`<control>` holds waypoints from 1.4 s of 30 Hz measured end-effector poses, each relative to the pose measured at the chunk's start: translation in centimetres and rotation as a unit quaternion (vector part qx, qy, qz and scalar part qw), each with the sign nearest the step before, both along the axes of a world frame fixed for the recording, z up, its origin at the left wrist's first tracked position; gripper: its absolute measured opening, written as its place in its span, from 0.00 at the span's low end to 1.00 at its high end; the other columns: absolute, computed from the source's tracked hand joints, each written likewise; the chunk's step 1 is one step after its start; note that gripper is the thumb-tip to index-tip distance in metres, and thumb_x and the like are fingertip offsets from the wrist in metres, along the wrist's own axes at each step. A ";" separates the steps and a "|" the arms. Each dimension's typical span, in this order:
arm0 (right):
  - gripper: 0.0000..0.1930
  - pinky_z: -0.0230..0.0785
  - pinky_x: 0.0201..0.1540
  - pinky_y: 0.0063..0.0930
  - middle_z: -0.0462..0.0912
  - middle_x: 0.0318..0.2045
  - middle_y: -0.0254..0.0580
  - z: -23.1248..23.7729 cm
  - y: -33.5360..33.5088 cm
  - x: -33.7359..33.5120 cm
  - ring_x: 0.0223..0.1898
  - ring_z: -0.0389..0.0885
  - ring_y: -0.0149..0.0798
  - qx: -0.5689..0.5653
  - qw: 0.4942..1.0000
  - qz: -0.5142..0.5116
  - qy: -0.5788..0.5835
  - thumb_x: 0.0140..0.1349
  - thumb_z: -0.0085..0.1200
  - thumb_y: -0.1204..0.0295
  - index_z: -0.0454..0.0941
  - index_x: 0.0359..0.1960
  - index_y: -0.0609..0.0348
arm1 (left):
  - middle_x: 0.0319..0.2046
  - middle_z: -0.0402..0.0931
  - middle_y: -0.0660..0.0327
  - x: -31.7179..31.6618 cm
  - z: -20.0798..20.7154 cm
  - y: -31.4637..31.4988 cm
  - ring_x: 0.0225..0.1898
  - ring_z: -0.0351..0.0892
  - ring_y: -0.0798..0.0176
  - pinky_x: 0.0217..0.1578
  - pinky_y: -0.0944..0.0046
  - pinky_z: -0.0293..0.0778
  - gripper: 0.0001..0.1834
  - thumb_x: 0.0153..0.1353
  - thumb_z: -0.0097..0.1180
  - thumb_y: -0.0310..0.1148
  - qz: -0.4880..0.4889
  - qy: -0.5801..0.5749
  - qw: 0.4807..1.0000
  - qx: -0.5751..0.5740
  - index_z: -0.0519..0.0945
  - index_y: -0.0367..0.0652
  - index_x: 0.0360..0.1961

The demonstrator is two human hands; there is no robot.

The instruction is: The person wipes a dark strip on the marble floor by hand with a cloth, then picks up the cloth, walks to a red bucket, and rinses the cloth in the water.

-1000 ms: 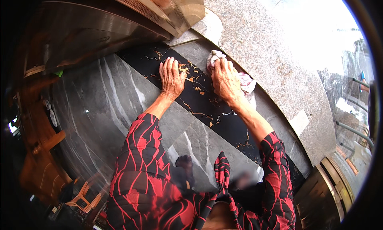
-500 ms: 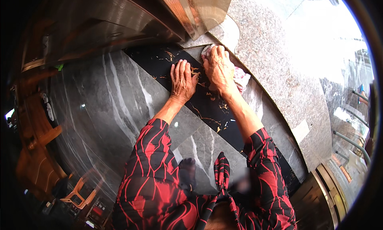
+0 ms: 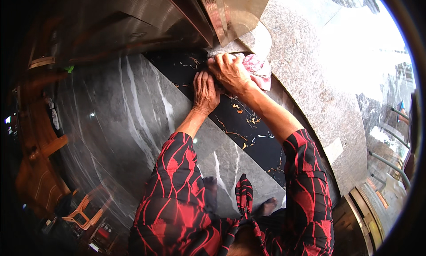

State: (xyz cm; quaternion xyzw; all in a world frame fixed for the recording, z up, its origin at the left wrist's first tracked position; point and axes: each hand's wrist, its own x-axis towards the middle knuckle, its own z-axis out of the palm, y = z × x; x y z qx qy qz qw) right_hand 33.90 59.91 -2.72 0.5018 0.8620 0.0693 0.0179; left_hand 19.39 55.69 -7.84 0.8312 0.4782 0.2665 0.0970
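Observation:
My right hand (image 3: 231,74) is closed on a crumpled pink-and-white cloth (image 3: 258,70), which bunches out to the right of its knuckles. The hand presses down on the black floor strip (image 3: 248,123) with gold veining, close to the doorway edge. Just left of it, my left hand (image 3: 205,94) lies on the same strip with its fingers stretched forward and holding nothing. Its fingertips are close to the right hand; whether the two touch I cannot tell.
Grey veined floor tiles (image 3: 111,118) spread to the left. A shiny metal door (image 3: 133,25) and a metal frame post (image 3: 235,14) stand ahead. Speckled stone paving (image 3: 306,74) lies beyond the raised sill on the right. An orange stool (image 3: 84,214) is at lower left.
My right hand has slid left with the cloth, from the sill side onto the black strip and near my left hand. The left hand has stayed nearly in place.

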 end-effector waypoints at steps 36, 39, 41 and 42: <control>0.29 0.74 0.36 0.39 0.72 0.41 0.49 2.2 -4.4 3.9 0.40 0.74 0.47 -0.115 0.974 -0.161 0.107 0.59 0.46 0.74 0.58 0.64 0.49 | 0.56 0.65 0.46 -0.8 0.4 -0.2 0.59 0.64 0.45 0.61 0.45 0.58 0.23 0.52 0.53 0.27 0.019 0.072 0.997 0.028 0.69 0.30 0.50; 0.26 0.75 0.33 0.37 0.73 0.39 0.50 1.9 -3.5 3.9 0.38 0.76 0.46 -0.115 0.977 -0.161 0.074 0.59 0.47 0.74 0.61 0.61 0.51 | 0.55 0.65 0.46 -0.3 0.3 -0.2 0.59 0.64 0.45 0.61 0.45 0.58 0.24 0.51 0.53 0.27 0.015 0.060 0.998 0.024 0.68 0.30 0.51; 0.23 0.75 0.27 0.34 0.75 0.34 0.48 1.9 -3.0 4.4 0.35 0.78 0.44 -0.082 0.980 -0.171 0.055 0.58 0.48 0.72 0.63 0.57 0.55 | 0.55 0.65 0.46 0.0 0.4 0.1 0.59 0.64 0.45 0.61 0.45 0.58 0.23 0.51 0.53 0.27 0.013 0.059 0.998 0.027 0.69 0.31 0.50; 0.23 0.76 0.29 0.35 0.75 0.34 0.50 1.9 -2.8 4.4 0.35 0.78 0.46 -0.102 0.977 -0.182 0.049 0.59 0.47 0.73 0.62 0.59 0.56 | 0.55 0.65 0.47 -0.1 0.3 0.2 0.59 0.64 0.45 0.61 0.45 0.58 0.23 0.51 0.53 0.27 0.014 0.058 0.998 0.029 0.69 0.31 0.50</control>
